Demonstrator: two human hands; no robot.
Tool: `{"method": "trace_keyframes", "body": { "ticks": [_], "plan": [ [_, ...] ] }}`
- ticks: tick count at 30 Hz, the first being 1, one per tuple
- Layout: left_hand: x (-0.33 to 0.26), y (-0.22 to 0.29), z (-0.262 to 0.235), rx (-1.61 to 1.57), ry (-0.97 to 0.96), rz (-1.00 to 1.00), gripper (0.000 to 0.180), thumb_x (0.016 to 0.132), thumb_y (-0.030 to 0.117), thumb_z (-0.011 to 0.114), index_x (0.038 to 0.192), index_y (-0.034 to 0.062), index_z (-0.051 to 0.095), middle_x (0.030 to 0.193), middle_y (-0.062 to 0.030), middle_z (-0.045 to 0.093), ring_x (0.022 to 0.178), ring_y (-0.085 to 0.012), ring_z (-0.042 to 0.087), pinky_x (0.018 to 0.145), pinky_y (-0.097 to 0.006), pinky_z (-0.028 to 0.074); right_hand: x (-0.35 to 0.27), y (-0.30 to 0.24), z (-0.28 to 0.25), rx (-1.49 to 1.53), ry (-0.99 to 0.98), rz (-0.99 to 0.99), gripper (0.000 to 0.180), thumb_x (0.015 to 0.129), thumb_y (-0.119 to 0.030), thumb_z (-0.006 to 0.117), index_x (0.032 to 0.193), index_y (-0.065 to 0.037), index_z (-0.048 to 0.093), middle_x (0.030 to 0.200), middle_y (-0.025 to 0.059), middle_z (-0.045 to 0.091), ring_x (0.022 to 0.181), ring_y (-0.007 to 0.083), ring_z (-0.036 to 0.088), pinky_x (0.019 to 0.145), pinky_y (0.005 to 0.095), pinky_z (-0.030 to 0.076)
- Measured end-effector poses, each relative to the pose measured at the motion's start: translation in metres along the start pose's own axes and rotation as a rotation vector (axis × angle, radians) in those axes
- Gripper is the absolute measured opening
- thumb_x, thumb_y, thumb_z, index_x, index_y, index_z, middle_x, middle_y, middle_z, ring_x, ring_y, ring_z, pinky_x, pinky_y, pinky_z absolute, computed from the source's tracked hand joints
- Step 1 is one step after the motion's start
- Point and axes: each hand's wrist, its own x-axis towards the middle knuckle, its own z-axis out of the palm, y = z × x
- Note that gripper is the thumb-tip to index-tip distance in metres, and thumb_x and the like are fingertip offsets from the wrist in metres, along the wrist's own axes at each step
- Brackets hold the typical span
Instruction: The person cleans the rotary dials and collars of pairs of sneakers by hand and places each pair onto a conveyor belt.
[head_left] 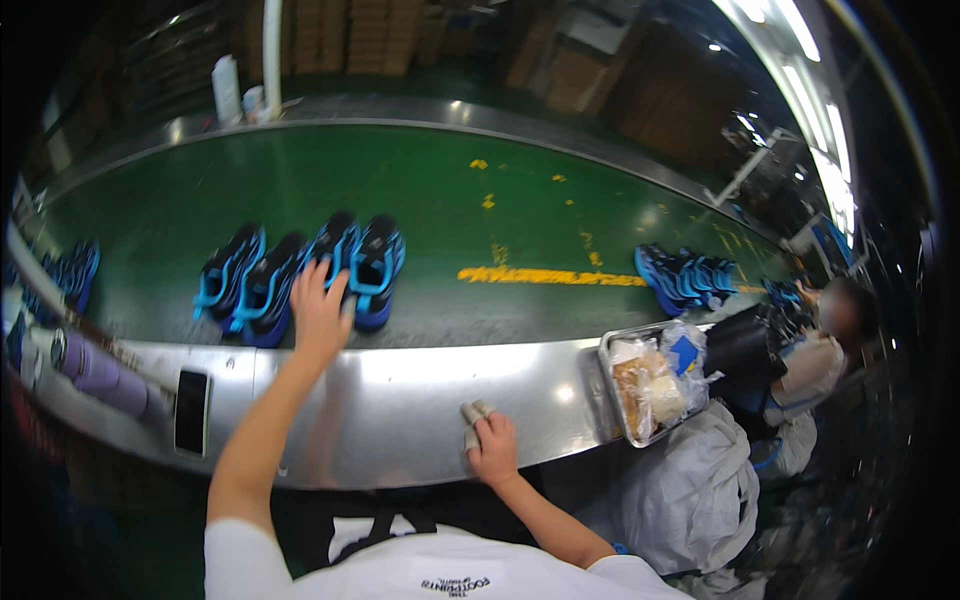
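Four dark athletic shoes with bright blue trim stand side by side on the green conveyor belt (430,200), left of centre. My left hand (320,318) reaches over their near ends with its fingers spread, holding nothing. It overlaps the second shoe (268,282) and the third shoe (336,238); whether it touches them I cannot tell. The leftmost shoe (228,268) and the rightmost shoe (376,262) flank it. My right hand (493,450) is over the steel ledge (400,385), beige covers on some fingertips, fingers loosely bent and partly apart, with nothing visible in them.
A phone (192,412) and a purple bottle (100,372) lie on the ledge at left. At right stand a metal tray (612,385) of plastic-wrapped items and a white bag (690,490). More shoes (685,275) sit farther right, near another person (810,370).
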Motion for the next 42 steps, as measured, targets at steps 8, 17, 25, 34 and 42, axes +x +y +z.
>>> {"method": "trace_keyframes", "body": {
  "ticks": [8,17,25,34,42],
  "plan": [
    [-0.173,0.092,-0.015,-0.47,-0.444,-0.018,0.029,0.079,0.013,0.062,0.108,0.0095,0.066,0.127,-0.0192,0.055,0.123,-0.0414,0.048,0.106,-0.054,0.034,-0.004,-0.003,0.0,-0.049,0.019,0.017,0.048,0.079,-0.012,0.061,0.127,-0.013,0.061,0.121,0.0111,0.057,0.104,0.0329,0.054,0.091,0.0426,0.044],
    [-0.178,0.118,-0.02,-0.444,-0.432,-0.021,0.035,0.077,0.01,0.062,0.112,0.0094,0.066,0.133,-0.02,0.052,0.129,-0.0429,0.042,0.113,-0.058,0.026,-0.003,0.007,0.005,-0.032,0.015,0.052,0.049,0.074,-0.009,0.064,0.123,-0.01,0.06,0.121,0.0123,0.055,0.106,0.0341,0.053,0.095,0.0439,0.043],
    [-0.182,0.126,-0.025,-0.454,-0.402,-0.072,0.033,0.077,0.007,0.06,0.109,0.0092,0.067,0.132,-0.0193,0.053,0.128,-0.0412,0.044,0.113,-0.057,0.026,-0.004,0.0,-0.003,-0.025,0.022,0.02,0.048,0.083,-0.009,0.059,0.13,-0.015,0.061,0.118,0.0117,0.057,0.104,0.0321,0.054,0.092,0.0423,0.044],
    [-0.185,0.123,-0.019,-0.478,-0.398,-0.088,0.029,0.076,0.005,0.06,0.104,0.0091,0.067,0.129,-0.018,0.056,0.128,-0.0401,0.046,0.113,-0.056,0.027,-0.006,0.005,0.002,-0.019,0.026,0.019,0.051,0.079,-0.008,0.059,0.129,-0.015,0.061,0.122,0.0101,0.057,0.106,0.0324,0.053,0.094,0.0419,0.044],
    [-0.187,0.127,-0.012,-0.511,-0.381,-0.112,0.02,0.077,0.004,0.058,0.095,0.0083,0.064,0.125,-0.0156,0.058,0.127,-0.0395,0.047,0.112,-0.056,0.028,-0.008,0.014,0.003,-0.027,0.029,0.034,0.051,0.078,-0.009,0.06,0.128,-0.016,0.062,0.12,0.0102,0.057,0.105,0.0325,0.053,0.093,0.0423,0.044]
  ]
}}
